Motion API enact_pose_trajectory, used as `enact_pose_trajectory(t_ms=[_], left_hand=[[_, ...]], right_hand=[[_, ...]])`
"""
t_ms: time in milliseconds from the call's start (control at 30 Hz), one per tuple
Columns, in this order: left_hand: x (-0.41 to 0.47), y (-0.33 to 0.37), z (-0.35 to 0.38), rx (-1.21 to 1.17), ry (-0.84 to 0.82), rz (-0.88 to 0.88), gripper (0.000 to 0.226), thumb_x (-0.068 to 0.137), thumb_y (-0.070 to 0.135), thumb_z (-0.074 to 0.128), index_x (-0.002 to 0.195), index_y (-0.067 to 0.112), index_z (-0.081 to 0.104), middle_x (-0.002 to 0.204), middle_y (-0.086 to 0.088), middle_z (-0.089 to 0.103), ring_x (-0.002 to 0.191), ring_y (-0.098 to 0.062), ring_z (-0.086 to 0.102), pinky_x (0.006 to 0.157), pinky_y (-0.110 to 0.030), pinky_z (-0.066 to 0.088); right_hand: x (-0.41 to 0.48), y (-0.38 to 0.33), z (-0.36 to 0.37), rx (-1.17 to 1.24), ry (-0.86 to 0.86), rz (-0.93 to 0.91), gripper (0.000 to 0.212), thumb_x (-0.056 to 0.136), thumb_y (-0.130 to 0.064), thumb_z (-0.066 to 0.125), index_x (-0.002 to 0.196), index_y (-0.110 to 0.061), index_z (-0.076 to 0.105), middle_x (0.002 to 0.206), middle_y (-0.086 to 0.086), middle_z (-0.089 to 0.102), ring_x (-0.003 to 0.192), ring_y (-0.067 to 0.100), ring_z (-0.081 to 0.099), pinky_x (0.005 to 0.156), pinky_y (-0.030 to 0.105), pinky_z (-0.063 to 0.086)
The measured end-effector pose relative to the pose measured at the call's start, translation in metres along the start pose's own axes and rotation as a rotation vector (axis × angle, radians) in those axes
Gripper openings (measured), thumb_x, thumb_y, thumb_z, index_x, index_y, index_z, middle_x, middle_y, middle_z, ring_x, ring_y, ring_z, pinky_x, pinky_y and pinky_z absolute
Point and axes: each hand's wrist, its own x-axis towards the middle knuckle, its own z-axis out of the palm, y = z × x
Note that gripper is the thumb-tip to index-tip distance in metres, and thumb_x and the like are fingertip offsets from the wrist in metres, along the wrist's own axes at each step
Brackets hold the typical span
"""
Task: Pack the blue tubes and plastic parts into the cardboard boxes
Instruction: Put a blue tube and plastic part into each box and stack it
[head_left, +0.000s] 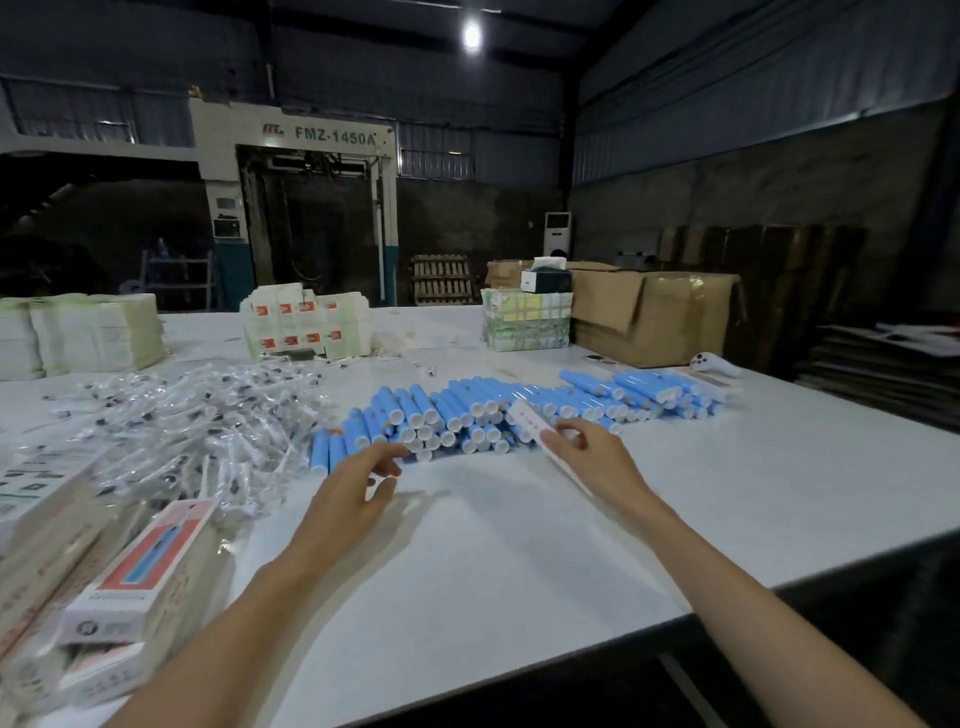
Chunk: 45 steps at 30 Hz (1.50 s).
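- Blue tubes (467, 410): pale blue bodies, white caps, heaped in a long pile mid-way across the white surface (519, 545).
- Plastic parts (197, 415): clear-bagged, heaped left of the tubes; detail blurred.
- Right grip (587, 457): pinches a flat white carton (530, 423) with red marks, at the pile's near edge.
- Left grip (353, 493): fingers loosely curled, holding nothing, just short of the nearest tubes.
- Printed boxes (140, 577): near left, cut off by the frame edge; print unreadable.

Both forearms reach forward. The left hand (358, 486) hangs loosely curled; the right hand (592, 457) pinches a flat carton (525, 420).
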Motion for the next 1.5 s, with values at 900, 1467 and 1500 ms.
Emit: enact_pose_trajectory(t_ms=[900, 1467, 1500], left_hand=[[-0.006, -0.003, 0.002, 0.149, -0.091, -0.018, 0.039, 0.104, 0.007, 0.060, 0.118, 0.043, 0.068, 0.111, 0.020, 0.067, 0.113, -0.008, 0.062, 0.098, -0.040, 0.053], [-0.007, 0.027, -0.027, 0.537, -0.040, -0.249, 0.029, 0.097, 0.007, 0.055, 0.118, 0.023, 0.068, 0.118, 0.003, 0.066, 0.109, -0.021, 0.061, 0.084, -0.041, 0.052], [-0.006, 0.032, -0.032, 0.593, -0.029, -0.262, 0.030, 0.099, 0.008, 0.053, 0.122, 0.021, 0.066, 0.121, 0.000, 0.066, 0.113, -0.025, 0.061, 0.084, -0.042, 0.051]], right_hand=[[0.013, 0.039, -0.017, -0.741, 0.344, -0.220, 0.028, 0.101, -0.028, 0.060, 0.120, -0.008, 0.067, 0.114, 0.012, 0.067, 0.110, 0.034, 0.060, 0.090, 0.046, 0.046], [-0.012, -0.080, 0.161, 0.430, -0.226, -0.059, 0.018, 0.097, -0.018, 0.062, 0.081, -0.010, 0.064, 0.061, -0.005, 0.058, 0.059, 0.010, 0.051, 0.065, 0.030, 0.042], [-0.012, -0.079, 0.160, 0.447, -0.233, -0.058, 0.017, 0.097, -0.017, 0.062, 0.083, -0.009, 0.065, 0.061, -0.002, 0.058, 0.060, 0.012, 0.051, 0.066, 0.032, 0.042]])
